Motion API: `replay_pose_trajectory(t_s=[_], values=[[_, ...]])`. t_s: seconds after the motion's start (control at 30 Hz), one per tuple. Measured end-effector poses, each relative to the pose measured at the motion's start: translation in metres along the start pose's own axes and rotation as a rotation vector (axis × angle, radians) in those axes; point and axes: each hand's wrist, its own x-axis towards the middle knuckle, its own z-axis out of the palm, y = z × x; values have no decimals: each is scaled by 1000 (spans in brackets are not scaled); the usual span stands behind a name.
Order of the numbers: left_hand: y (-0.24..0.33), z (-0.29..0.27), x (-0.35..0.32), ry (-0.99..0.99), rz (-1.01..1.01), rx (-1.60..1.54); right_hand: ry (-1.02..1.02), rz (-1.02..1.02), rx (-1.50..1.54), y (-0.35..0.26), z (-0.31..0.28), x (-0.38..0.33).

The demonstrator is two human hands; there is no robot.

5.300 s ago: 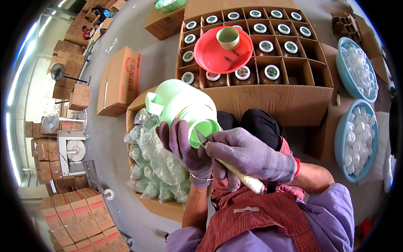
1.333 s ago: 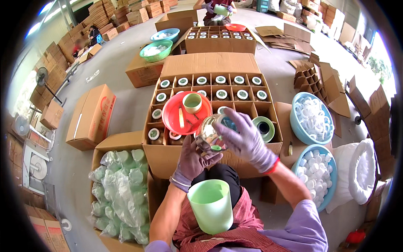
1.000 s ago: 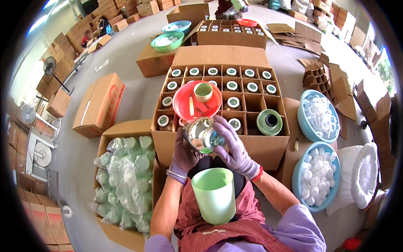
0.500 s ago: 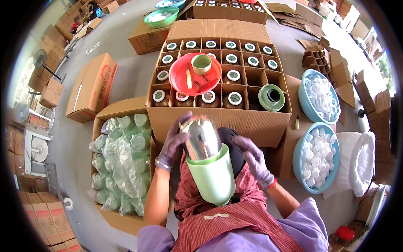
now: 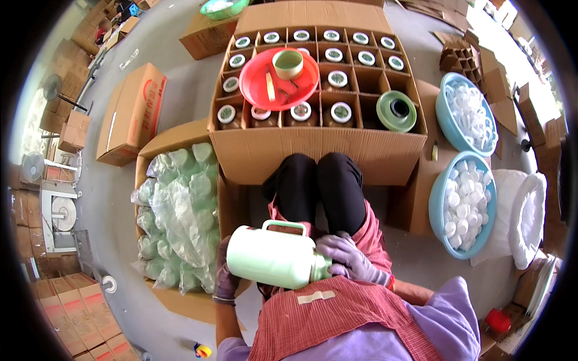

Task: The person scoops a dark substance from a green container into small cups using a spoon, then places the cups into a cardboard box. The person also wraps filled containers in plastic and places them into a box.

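A pale green thermos jug (image 5: 271, 257) lies on its side across my lap, its loop handle on the side away from me. My left hand (image 5: 226, 272), in a grey-purple glove, is closed round the wide end at the left. My right hand (image 5: 352, 259), gloved alike, grips the narrower neck end, and its fingers hide part of that end. The silver liner does not show. Beyond my knees stands a divided carton (image 5: 319, 144) holding several white-lidded jars. On it rest a red basin (image 5: 256, 87) with a green cup (image 5: 288, 64) and small tools, and a green ring-shaped part (image 5: 396, 111).
At the left, an open carton (image 5: 147, 157) holds several green shells in clear plastic (image 5: 177, 219). At the right stand a blue basin (image 5: 435, 207) of white caps, another blue basin (image 5: 448, 129) of white handle-like parts and a white sack (image 5: 503, 219). A closed carton (image 5: 123, 114) stands further left.
The green jug has swung from upright to lying sideways, nearer my body. The silver liner has gone out of sight. My right hand has closed on the neck end.
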Motion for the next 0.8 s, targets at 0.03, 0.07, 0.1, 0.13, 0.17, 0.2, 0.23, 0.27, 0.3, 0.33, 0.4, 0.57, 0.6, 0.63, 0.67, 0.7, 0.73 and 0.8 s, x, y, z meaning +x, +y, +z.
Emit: replay_pose_trajectory(t_s=[0.03, 0.07, 0.1, 0.13, 0.17, 0.2, 0.23, 0.27, 0.3, 0.33, 0.4, 0.57, 0.6, 0.63, 0.67, 0.7, 0.73, 0.8], values=[[-40, -30, -2, 64, -159, -181, 32, 82, 379, -12, 5, 11], [-57, -33, -11, 12, -82, 88, 78, 23, 487, -14, 7, 26], [-71, -35, -22, -13, 3, 355, 107, 39, 629, -25, 6, 46], [-71, -24, -22, -55, 129, 484, 77, 58, 870, -29, 6, 63], [-70, -12, -23, -80, 259, 612, 59, 13, 802, -37, 1, 80], [-73, -6, -23, -84, 206, 528, 36, -43, 731, -45, -4, 95], [-77, -5, -21, -91, 158, 446, 6, -53, 626, -49, -7, 106], [-81, -5, -21, -88, 120, 395, -20, -61, 520, -52, -8, 114], [-84, -7, -20, -86, 87, 363, 5, -72, 582, -53, -6, 116], [-87, -10, -18, -84, 51, 327, 5, -84, 627, -54, -8, 118], [-90, -19, -10, -82, -3, 285, 3, -97, 717, -60, -16, 121], [-103, -25, 20, -76, -98, 204, 29, -145, 684, -68, -29, 127], [-105, -24, 29, -71, -115, 186, 21, -158, 645, -66, -31, 127], [-107, -23, 35, -70, -124, 177, 13, -171, 606, -63, -34, 127], [-108, -21, 41, -70, -134, 168, 5, -183, 567, -62, -36, 127], [-111, -20, 46, -68, -142, 161, 13, -177, 550, -62, -38, 127], [-113, -20, 51, -65, -150, 153, 21, -171, 533, -63, -41, 127], [-118, -20, 59, -59, -164, 139, 78, -159, 497, -62, -44, 126]])
